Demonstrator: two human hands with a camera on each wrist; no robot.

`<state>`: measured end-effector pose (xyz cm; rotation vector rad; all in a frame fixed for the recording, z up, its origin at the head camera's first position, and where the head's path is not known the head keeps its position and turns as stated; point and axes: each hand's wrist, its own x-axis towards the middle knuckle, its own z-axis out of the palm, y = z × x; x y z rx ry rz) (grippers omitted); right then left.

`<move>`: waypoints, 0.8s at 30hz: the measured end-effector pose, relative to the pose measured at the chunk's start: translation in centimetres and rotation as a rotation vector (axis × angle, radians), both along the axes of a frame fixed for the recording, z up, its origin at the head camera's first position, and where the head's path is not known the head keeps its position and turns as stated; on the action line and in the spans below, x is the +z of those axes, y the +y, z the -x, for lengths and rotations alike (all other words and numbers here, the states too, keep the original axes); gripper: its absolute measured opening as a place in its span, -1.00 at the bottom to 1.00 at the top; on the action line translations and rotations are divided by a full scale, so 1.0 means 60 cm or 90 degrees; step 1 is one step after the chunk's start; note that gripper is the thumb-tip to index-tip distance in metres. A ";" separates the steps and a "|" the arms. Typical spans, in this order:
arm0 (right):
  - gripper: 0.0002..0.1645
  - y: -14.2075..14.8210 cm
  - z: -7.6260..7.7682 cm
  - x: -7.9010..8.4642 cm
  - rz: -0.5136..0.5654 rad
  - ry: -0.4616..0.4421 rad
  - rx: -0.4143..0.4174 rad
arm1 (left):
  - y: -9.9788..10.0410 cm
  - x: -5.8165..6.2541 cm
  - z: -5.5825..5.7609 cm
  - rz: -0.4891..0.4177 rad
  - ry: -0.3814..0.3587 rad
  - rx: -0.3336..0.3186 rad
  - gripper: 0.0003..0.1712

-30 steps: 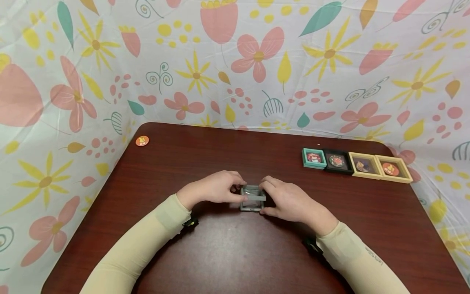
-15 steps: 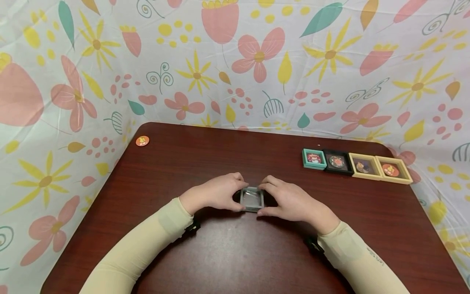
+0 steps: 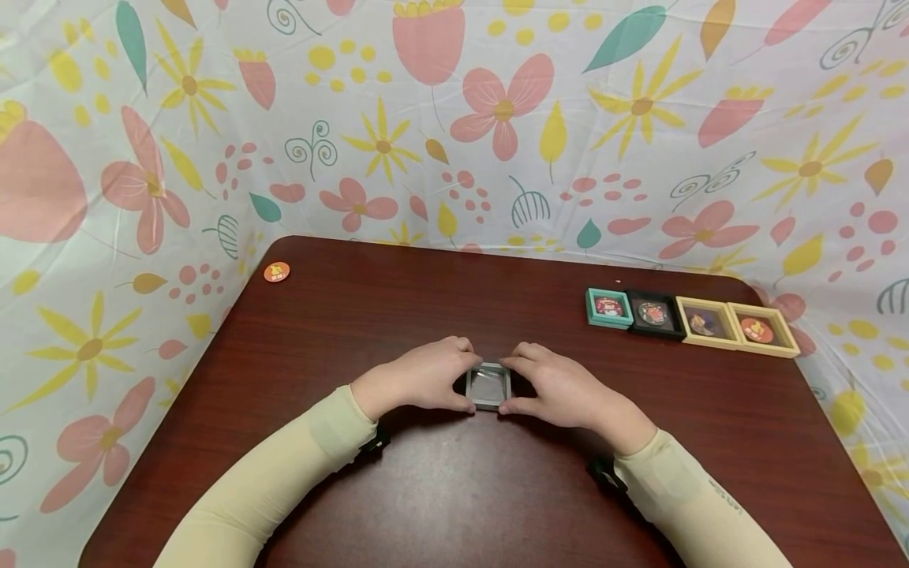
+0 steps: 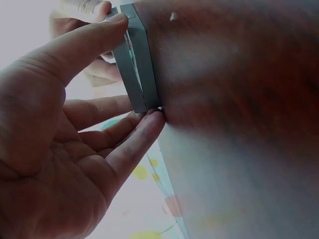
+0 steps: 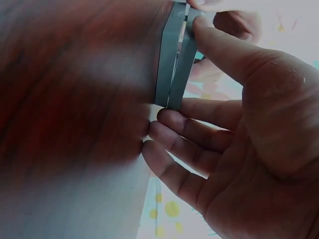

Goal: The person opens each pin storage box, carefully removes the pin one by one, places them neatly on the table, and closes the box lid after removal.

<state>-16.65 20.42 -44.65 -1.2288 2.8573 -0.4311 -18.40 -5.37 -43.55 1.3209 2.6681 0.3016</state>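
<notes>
A small square grey display frame [image 3: 488, 386] with a clear film window lies on the table between both hands. Its two halves are stacked; in the left wrist view the upper half [image 4: 125, 74] and lower half [image 4: 143, 55] meet at the far end, with a thin wedge-shaped gap toward the thumb side. My left hand [image 3: 431, 375] holds the left side, thumb at the near corner and fingers at the far one. From the right, my right hand [image 3: 559, 388] grips it likewise; its thumb [image 5: 219, 42] presses the upper half, and lower fingertips rest on the table.
A round orange badge [image 3: 277, 271] lies at the table's far left corner. Toward the back right, a teal frame [image 3: 609, 323], a black frame [image 3: 656, 334] and two pale yellow frames stand in a row, each with a round badge inside. A patterned cloth [image 3: 426, 158] hangs behind the table.
The upper half of the grey frame was offset above the lower one and has come down over it. My left thumb has moved from its left side to the near corner.
</notes>
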 end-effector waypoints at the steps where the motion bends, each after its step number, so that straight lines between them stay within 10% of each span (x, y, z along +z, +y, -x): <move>1: -0.17 0.000 0.000 -0.001 0.000 -0.001 -0.002 | 0.000 0.001 -0.001 0.001 -0.001 0.000 -0.20; 24: -0.20 -0.007 -0.001 0.000 0.010 -0.007 -0.013 | 0.011 -0.003 -0.007 0.042 0.047 0.008 -0.26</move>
